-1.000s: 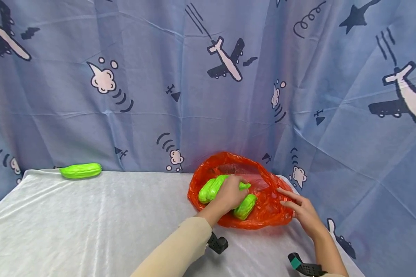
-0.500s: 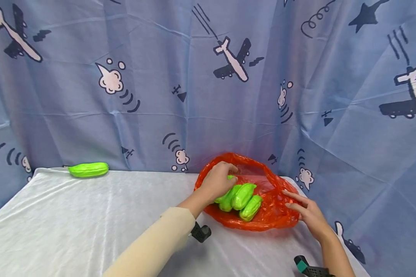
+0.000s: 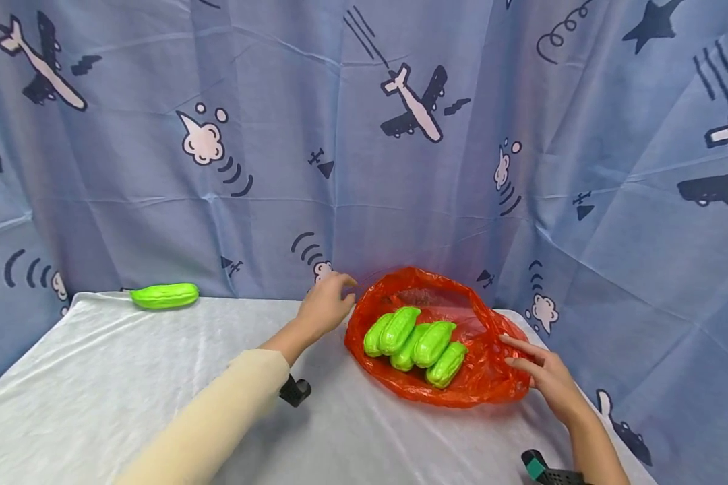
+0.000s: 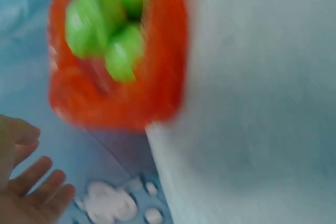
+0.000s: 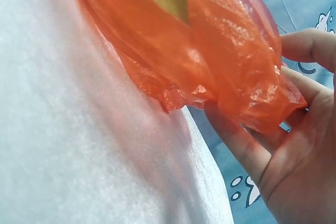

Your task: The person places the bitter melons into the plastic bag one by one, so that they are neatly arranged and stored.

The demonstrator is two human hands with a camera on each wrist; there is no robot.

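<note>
A red plastic bag lies with its mouth open on the white-covered table, holding several bright green, ridged bitter melons. My left hand is in the air just left of the bag's rim, fingers bent loosely and nothing in them. The left wrist view, though blurred, shows the left hand's fingers spread apart and bare, away from the bag. At the bag's right side my right hand holds the plastic. In the right wrist view, its fingers go behind a fold of the bag.
Another bitter melon lies at the far left, near the table's back edge. The white tablecloth stretches between it and the bag. A blue curtain with printed planes hangs behind and to the right.
My left hand has come out of the bag and moved left, leaving the bitter melons inside in view. My right hand stays at the bag's side. The head view has shifted slightly left.
</note>
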